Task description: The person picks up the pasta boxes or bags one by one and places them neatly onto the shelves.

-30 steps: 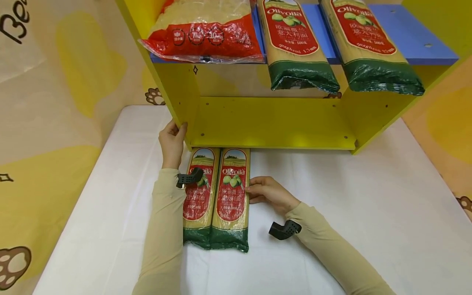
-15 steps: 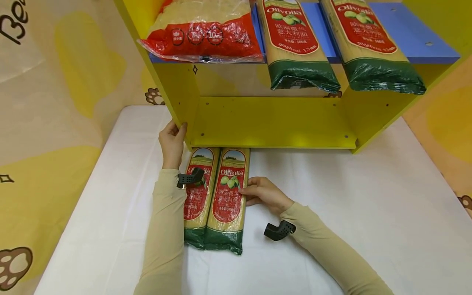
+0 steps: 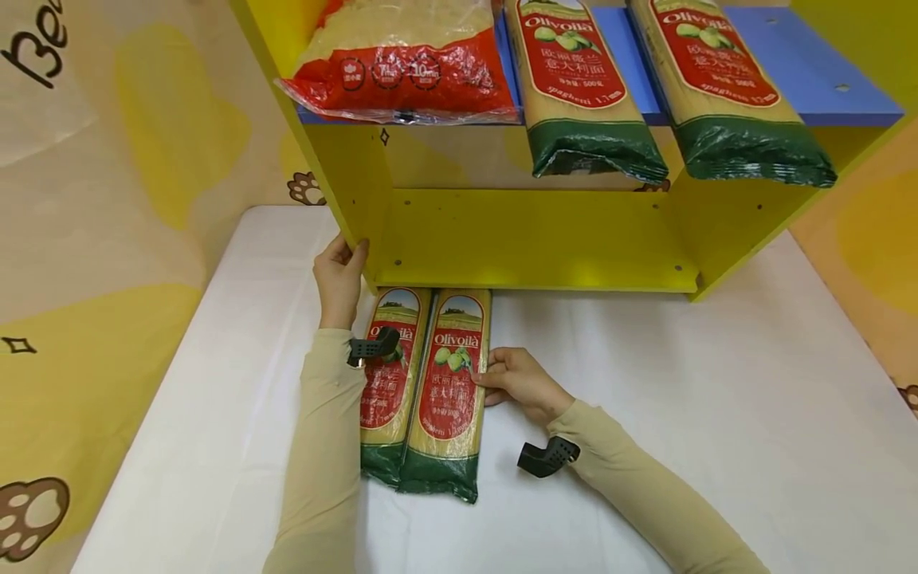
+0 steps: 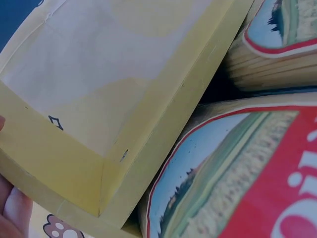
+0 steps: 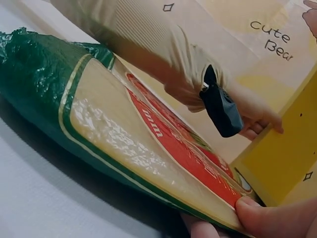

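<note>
My left hand (image 3: 339,279) grips the front edge of the yellow side panel (image 3: 310,151) at the shelf's lower left. Its fingers (image 4: 17,210) show at the edge of the left wrist view. Two spaghetti packs lie face up side by side on the white cloth, their far ends at the shelf's bottom board. My right hand (image 3: 529,384) pinches the right spaghetti pack (image 3: 446,434) by its right side, thumb (image 5: 270,218) on top and fingers at the side and below. The left spaghetti pack (image 3: 394,402) is partly covered by my left wrist and its black camera.
The yellow shelf's bottom board (image 3: 531,239) is bare. On the blue upper board (image 3: 782,72) lie a red-and-clear pasta bag (image 3: 423,80) and two more spaghetti packs (image 3: 584,88), their green ends jutting over the front. White cloth (image 3: 681,414) extends right of the packs.
The right pack's near end has swung slightly left and toward me, and it now lies slanted against the left pack. My right hand moved with it. My left hand stays on the panel.
</note>
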